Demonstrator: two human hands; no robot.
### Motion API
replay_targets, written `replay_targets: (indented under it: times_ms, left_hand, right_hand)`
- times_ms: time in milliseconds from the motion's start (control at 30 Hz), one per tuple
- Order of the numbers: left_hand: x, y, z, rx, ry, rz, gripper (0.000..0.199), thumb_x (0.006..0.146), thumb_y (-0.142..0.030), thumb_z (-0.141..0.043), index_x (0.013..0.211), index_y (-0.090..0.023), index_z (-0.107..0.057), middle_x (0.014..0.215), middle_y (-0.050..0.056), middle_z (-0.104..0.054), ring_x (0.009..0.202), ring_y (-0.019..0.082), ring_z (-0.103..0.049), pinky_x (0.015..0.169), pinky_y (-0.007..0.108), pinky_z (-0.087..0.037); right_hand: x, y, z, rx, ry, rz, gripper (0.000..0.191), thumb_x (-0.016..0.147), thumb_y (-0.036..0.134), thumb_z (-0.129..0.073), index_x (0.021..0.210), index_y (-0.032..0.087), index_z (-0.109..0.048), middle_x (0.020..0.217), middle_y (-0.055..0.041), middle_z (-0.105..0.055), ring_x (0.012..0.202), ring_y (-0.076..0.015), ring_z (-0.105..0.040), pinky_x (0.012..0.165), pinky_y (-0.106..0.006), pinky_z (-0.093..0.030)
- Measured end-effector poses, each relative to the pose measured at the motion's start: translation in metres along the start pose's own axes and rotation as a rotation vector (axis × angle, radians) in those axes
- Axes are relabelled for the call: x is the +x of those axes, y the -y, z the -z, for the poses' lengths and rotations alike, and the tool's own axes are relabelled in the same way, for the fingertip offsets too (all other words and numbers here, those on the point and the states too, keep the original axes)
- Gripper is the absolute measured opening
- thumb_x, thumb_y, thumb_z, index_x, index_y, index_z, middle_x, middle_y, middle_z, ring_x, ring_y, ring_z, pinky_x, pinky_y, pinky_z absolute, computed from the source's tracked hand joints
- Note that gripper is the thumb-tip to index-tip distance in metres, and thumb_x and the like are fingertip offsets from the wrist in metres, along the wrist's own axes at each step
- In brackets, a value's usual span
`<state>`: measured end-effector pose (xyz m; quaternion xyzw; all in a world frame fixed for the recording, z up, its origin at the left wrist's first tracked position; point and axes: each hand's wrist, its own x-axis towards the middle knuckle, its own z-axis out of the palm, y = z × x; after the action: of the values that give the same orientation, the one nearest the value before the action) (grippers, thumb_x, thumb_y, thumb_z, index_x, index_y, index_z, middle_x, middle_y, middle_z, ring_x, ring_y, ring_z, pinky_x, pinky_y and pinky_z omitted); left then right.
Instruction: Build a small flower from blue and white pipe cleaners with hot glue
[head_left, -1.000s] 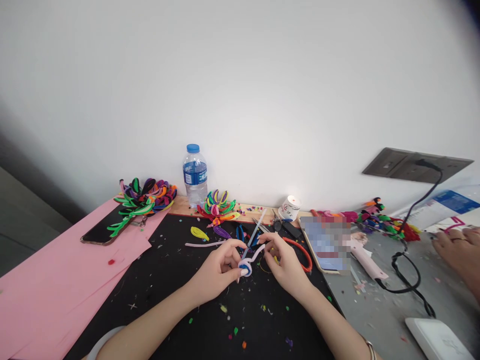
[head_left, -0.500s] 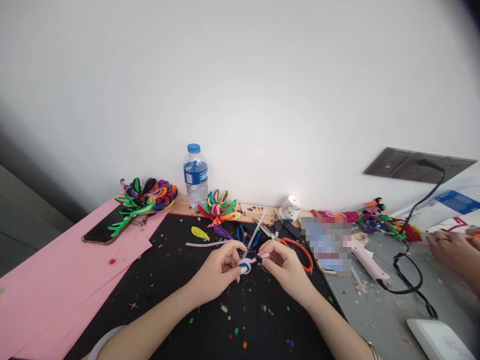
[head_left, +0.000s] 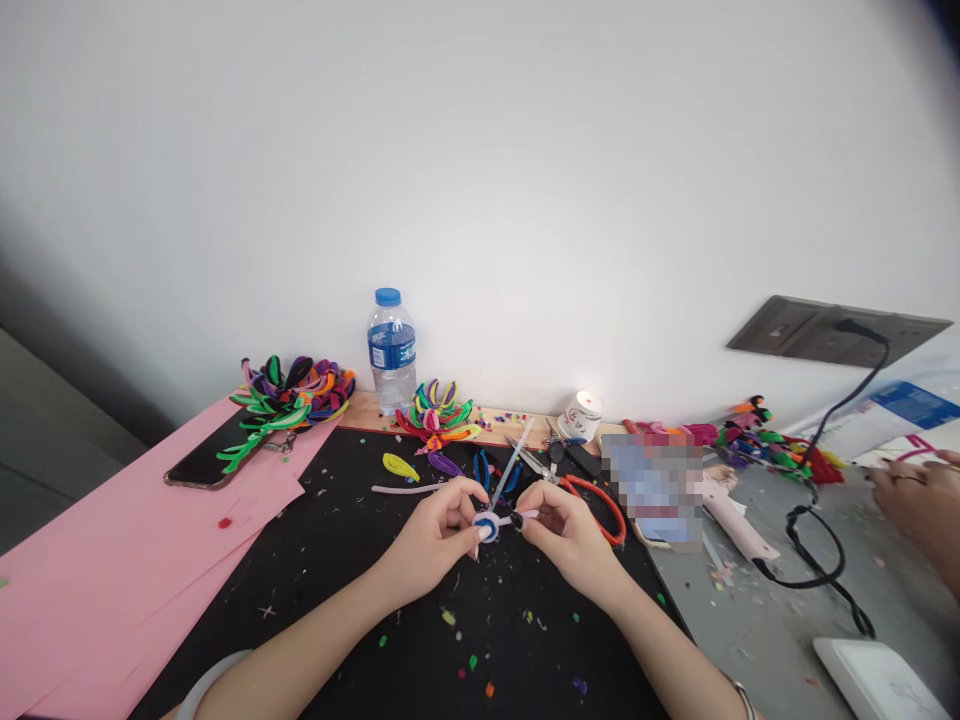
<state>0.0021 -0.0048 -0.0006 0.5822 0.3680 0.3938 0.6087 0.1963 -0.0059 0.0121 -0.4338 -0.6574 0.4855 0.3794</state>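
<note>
While the left hand (head_left: pixel 433 535) holds the pale coil (head_left: pixel 495 528), the right hand (head_left: pixel 564 522) pinches its loose end (head_left: pixel 505 521)

In the head view, the left thumb and fingers press together on the coil, a small ring with a blue middle (head_left: pixel 487 521), at their tips above the black mat (head_left: pixel 330 620). Just beside them, the right fingers grip the fuzzy strip, nearly straight between the two pinches.

Slack looks the likeliest trouble: if the left thumb eased, the wraps could spring open or the blue middle slip out. Too hard a pull from the right fingers might drag the ring oval.

Beyond the fingers lie a translucent stick (head_left: pixel 513 462) and orange-handled scissors (head_left: pixel 576 480); scraps (head_left: pixel 472 662) litter the mat nearer than them. Well left of the fingers spread pink sheets (head_left: pixel 150 560). Far ahead, a bottle (head_left: pixel 392 350) stands against a white wall (head_left: pixel 480 200). Far right, another person's hand (head_left: pixel 915 497) is over the grey table (head_left: pixel 750 630).
</note>
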Motion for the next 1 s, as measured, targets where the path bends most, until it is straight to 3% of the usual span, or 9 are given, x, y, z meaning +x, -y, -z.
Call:
replay_targets:
  times_ms: [1000]
  left_hand:
    - [0.0009,-0.0025,0.0013,-0.024,-0.025,-0.006,0.014,0.074,-0.023,-0.060,0.084,-0.017,-0.053,0.062,-0.005,-0.050,0.054,0.010,-0.053,0.057,0.023,-0.043]
  right_hand:
    - [0.0003,0.0034,-0.0007,-0.055,-0.005,-0.019,0.008,0.080,0.025,-0.054,0.078,0.018,-0.054,0.077,-0.0012,-0.055,0.069,-0.0136,-0.052,0.062,-0.024,-0.042]
